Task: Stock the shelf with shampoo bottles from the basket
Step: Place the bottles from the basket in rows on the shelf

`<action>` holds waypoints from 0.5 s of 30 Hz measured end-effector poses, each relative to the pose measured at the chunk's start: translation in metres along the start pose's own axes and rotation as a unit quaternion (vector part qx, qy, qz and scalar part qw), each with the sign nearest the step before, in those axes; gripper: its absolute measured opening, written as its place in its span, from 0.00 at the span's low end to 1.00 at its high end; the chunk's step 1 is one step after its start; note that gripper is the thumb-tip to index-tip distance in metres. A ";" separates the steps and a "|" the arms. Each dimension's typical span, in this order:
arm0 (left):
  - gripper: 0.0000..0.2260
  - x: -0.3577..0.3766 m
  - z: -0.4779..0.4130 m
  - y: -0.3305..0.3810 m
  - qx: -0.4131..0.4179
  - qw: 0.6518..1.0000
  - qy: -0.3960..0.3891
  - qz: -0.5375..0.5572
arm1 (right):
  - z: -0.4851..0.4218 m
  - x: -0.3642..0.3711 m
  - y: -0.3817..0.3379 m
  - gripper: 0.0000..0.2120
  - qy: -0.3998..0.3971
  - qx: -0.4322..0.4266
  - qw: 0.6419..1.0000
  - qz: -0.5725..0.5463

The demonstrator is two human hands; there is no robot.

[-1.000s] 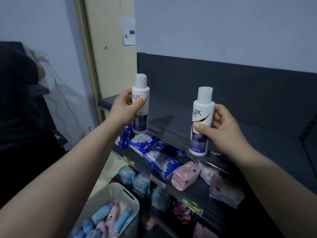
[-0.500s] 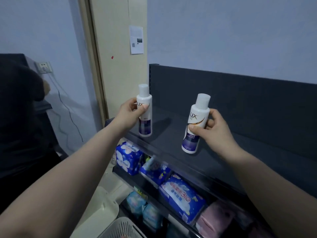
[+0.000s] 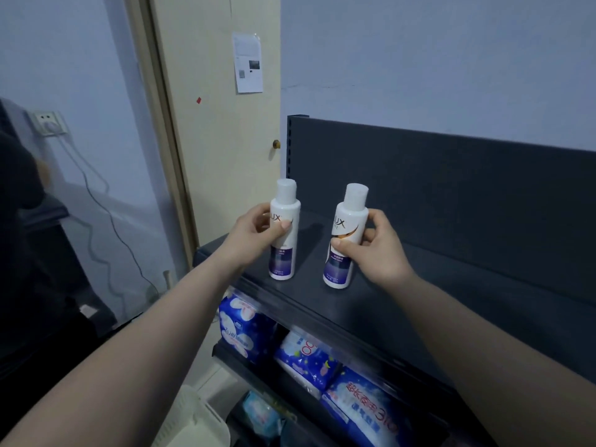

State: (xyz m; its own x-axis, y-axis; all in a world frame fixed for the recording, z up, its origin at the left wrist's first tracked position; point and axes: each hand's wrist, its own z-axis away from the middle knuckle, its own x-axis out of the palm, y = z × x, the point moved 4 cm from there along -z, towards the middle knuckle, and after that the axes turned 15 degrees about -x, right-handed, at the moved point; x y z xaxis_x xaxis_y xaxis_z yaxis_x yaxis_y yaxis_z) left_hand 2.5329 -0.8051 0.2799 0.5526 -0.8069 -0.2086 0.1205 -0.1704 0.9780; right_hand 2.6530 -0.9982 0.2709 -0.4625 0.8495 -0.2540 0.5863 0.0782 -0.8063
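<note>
We read "UX" in dark capitals on the white upper part of the left bottle [image 3: 283, 262], mid-frame; the left hand [image 3: 254, 235] covers whatever stands before those letters. The right bottle [image 3: 353, 214] beside it shows the same "UX", its start lost round the curve. The small print on both purple labels is too fine for us. At lower right, a blue pack [image 3: 364, 411] carries red Chinese characters and "310". The sheet of paper [image 3: 247, 62], top centre, is illegible.
</note>
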 end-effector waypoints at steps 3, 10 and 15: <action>0.21 0.003 -0.001 -0.009 0.006 1.000 -0.010 -0.023 | -0.011 0.019 0.009 0.25 -0.002 0.000 1.000 0.025; 0.25 -0.009 -0.003 -0.023 0.007 0.995 0.032 -0.096 | -0.040 0.052 0.019 0.24 -0.031 0.008 0.999 0.031; 0.24 -0.030 -0.004 -0.025 -0.024 0.995 0.034 -0.087 | -0.051 0.068 0.038 0.24 -0.117 0.059 0.991 0.011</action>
State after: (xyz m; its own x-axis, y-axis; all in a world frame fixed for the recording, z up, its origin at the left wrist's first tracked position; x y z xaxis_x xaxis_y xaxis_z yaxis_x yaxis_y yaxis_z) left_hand 2.5161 -0.7743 0.2615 0.5750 -0.7268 -0.3757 0.2571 -0.2754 0.9263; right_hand 2.6774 -0.9110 0.2505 -0.6005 0.7044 -0.3785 0.5226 -0.0125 -0.8525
